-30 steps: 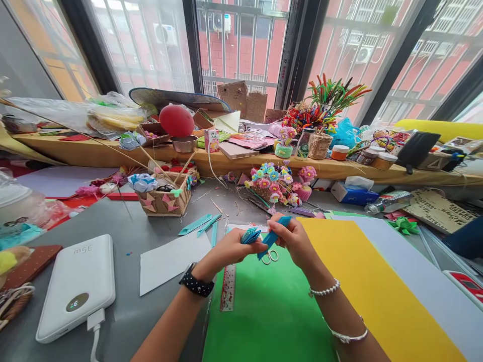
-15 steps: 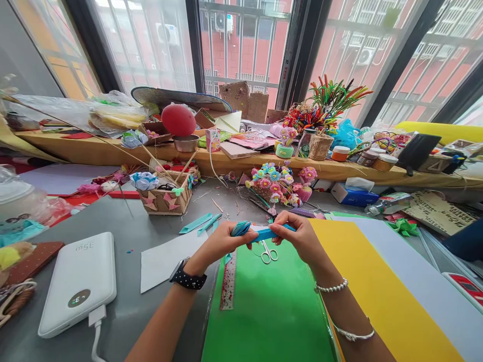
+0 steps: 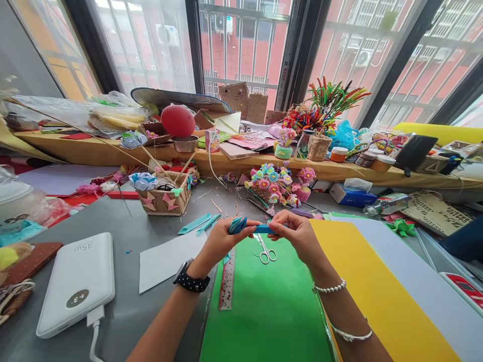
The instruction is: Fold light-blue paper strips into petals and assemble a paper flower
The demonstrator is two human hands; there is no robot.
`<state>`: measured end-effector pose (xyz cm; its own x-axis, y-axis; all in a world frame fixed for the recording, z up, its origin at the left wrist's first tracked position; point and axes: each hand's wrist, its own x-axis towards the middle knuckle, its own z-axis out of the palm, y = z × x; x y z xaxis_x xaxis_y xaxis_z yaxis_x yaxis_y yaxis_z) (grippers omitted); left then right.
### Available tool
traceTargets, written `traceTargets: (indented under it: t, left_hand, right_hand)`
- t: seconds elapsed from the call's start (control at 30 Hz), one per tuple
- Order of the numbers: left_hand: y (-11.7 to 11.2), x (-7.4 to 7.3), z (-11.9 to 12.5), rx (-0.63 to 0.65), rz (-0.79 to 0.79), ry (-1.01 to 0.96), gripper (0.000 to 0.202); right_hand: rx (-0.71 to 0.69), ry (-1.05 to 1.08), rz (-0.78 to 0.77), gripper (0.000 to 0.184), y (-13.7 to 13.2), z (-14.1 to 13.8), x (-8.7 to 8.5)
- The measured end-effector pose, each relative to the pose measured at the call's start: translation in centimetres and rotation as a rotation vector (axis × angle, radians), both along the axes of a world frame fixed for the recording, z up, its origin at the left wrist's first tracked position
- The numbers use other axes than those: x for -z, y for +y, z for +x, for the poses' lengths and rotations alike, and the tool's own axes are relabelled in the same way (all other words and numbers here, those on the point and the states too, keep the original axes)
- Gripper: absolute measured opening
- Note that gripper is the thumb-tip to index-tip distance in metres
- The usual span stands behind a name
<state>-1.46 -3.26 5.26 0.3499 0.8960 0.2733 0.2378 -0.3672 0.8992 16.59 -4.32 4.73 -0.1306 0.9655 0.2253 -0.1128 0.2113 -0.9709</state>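
Observation:
Both hands meet above the far end of a green mat (image 3: 264, 306). My left hand (image 3: 222, 239) is closed on a blue folded paper piece (image 3: 237, 225), whose pleated layers fan out above the palm. A flat blue paper strip (image 3: 263, 229) stretches from the left fingers to my right hand (image 3: 292, 229), which pinches its other end. Whether strip and pleated piece are joined is hidden by the fingers. Just below the hands lie small scissors (image 3: 267, 255) with silver handles. A clear patterned ruler (image 3: 227, 284) rests along the mat's left edge.
White paper (image 3: 166, 261) and light-blue paper strips (image 3: 194, 224) lie left of the mat. A white power bank (image 3: 81, 276) with a cable sits farther left. Yellow sheets (image 3: 358, 261) are at the right. A cardboard basket (image 3: 166, 198) and crocheted flowers (image 3: 271, 183) stand behind.
Both hands have risen slightly, and the blue strip between them now looks more level. The pleated piece has turned a little in my left hand. The camera view has shifted slightly.

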Motion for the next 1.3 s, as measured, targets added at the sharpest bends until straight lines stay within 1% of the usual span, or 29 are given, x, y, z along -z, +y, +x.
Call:
traceTargets:
  t: [0.1,0.2,0.27,0.4,0.47,0.57,0.6,0.67,0.77,0.93,1.0,1.03,1.17,1.23,1.3]
  left_hand:
    - [0.0,-0.1,-0.2,-0.018,0.085,0.008,0.021]
    - [0.0,-0.2,-0.3,-0.025,0.093,0.006,0.022]
    - [0.1,-0.2,-0.3,-0.028,0.026,0.007,0.024]
    - [0.3,0.0,-0.2,-0.001,-0.172,0.013,0.028]
    - [0.3,0.2,0.1,-0.015,-0.251,-0.041,0.031]
    - [0.2,0.9,1.0,-0.089,-0.346,-0.214,0.036]
    - [0.2,1.2,1.3,-0.11,-0.374,-0.271,0.039]
    - [0.1,1.7,2.0,-0.147,-0.418,-0.355,0.042]
    - [0.1,2.1,2.5,-0.159,-0.457,-0.402,0.042]
    - [0.0,1.9,2.7,-0.099,-0.543,-0.383,0.038]
    - [-0.1,1.6,2.6,-0.044,-0.601,-0.408,0.036]
    - [-0.1,1.5,2.5,-0.01,-0.63,-0.435,0.036]
    - [0.0,1.2,2.2,0.113,-0.687,-0.52,0.036]
    - [0.0,1.3,2.2,0.124,-0.666,-0.532,0.038]
    - [0.0,1.4,2.3,0.091,-0.626,-0.524,0.038]
  right_hand:
    - [-0.021,-0.046,0.028,0.013,0.0,0.2,-0.3]
    - [-0.007,-0.085,0.06,0.014,-0.1,0.5,-0.6]
    - [0.031,-0.107,0.091,0.012,-0.2,0.5,-0.6]
    - [0.107,-0.15,0.128,0.012,-0.4,0.1,-0.6]
    - [0.168,-0.069,0.093,0.016,-0.3,-0.4,-0.4]
    - [0.272,0.167,-0.034,0.032,-0.2,-1.3,0.0]
    - [0.281,0.232,-0.087,0.033,-0.1,-1.6,0.2]
    - [0.263,0.318,-0.178,0.024,0.1,-2.2,0.7]
    - [0.265,0.363,-0.241,0.018,0.3,-2.7,1.3]
    - [0.333,0.32,-0.205,0.019,0.6,-2.0,1.5]
    - [0.314,0.295,-0.192,0.019,0.7,-1.3,1.3]
    - [0.28,0.273,-0.188,0.019,0.7,-0.9,1.1]
    - [0.05,0.109,-0.165,0.017,0.4,-0.1,0.4]
    - [-0.03,0.032,-0.144,0.016,0.2,-0.3,0.2]
    - [-0.076,-0.022,-0.126,0.015,0.0,-0.7,0.1]
